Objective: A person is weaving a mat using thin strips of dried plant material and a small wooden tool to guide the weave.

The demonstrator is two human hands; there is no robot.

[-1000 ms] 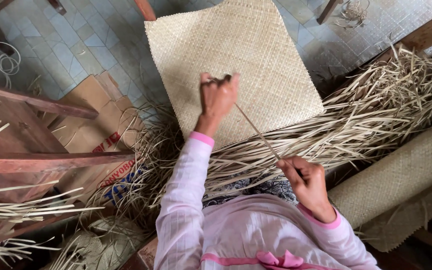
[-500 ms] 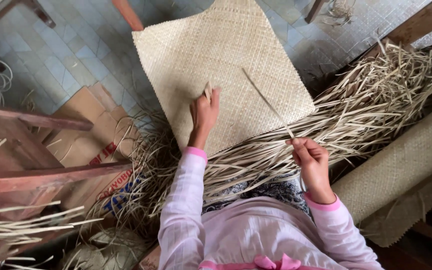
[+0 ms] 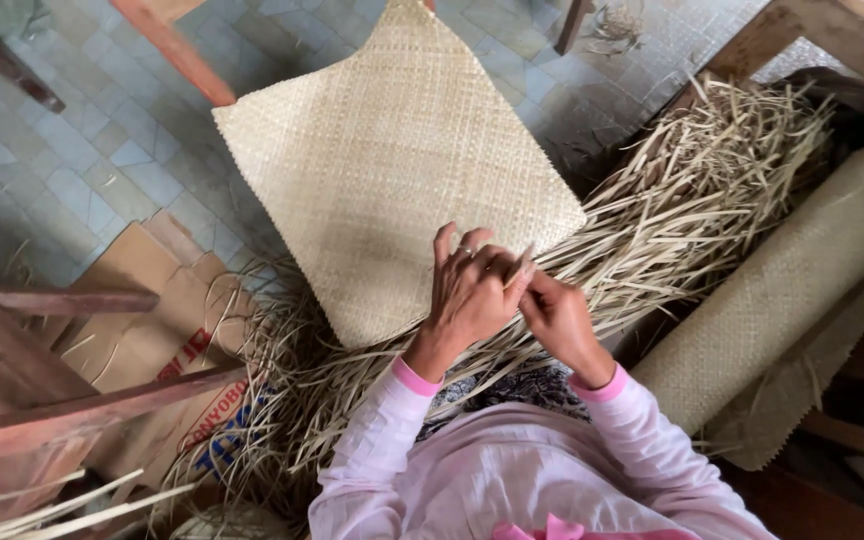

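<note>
now brought together over woven mat (image 3: 372, 170) edge: left hand (image 3: 467, 295), right hand (image 3: 557, 315), both pinching one pale strip (image 3: 524, 266).

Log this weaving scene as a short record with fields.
left hand: over the woven mat's near edge, against the right hand
right hand: fingers meet the left hand's at a thin strip
woven mat: flat, pale, one corner pointing away
loose strips: piled under and right of the mat
rolled mat: far right
cardboard: left
</note>
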